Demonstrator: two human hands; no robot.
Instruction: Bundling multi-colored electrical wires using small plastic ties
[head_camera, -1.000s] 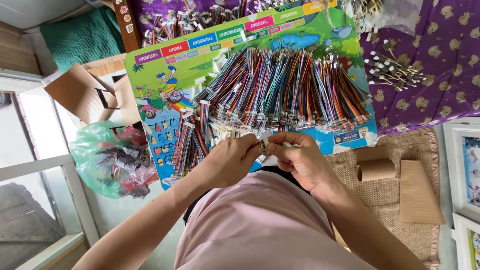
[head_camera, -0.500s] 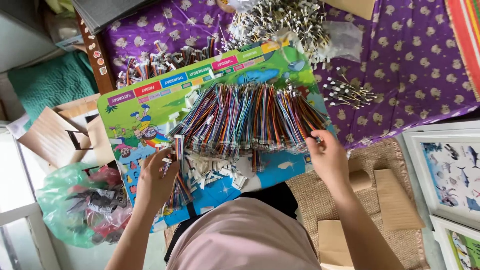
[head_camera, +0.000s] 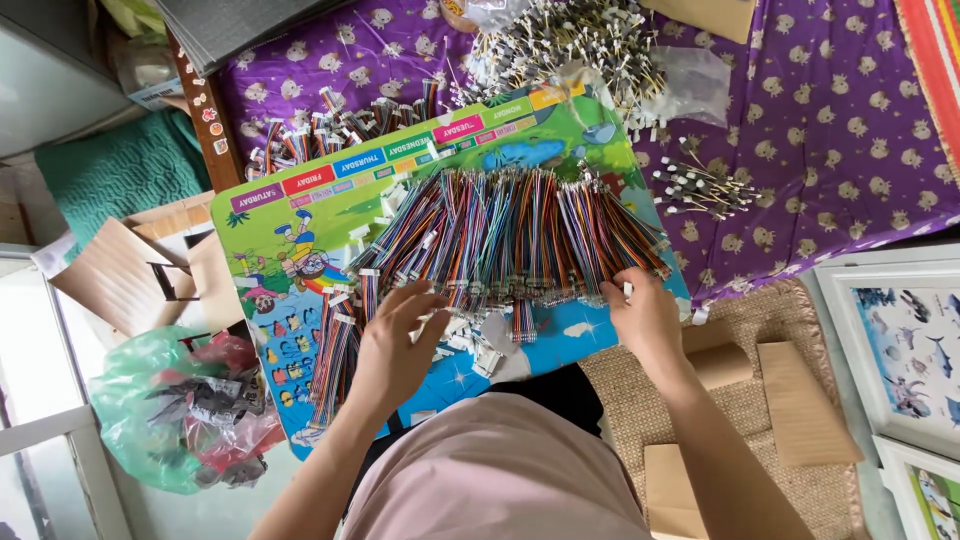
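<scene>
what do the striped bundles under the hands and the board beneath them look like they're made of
Wire bundles: thin plastic-coated wires in many colours, seemingly with small white plastic end connectors. Board: likely laminated card or plastic, smooth, with a glossy cartoon print.

purple patterned cloth (head_camera: 850, 130) | green plastic bag (head_camera: 140, 420) | cardboard pieces (head_camera: 800, 400) | framed pictures (head_camera: 900, 350)

Pink top, black beneath — bare forearms

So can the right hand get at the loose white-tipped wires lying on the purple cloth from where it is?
Probably yes. The right hand sits at the bundles' edge, and the loose white-tipped wires lie just beyond on the purple cloth, with nothing standing between.
</scene>
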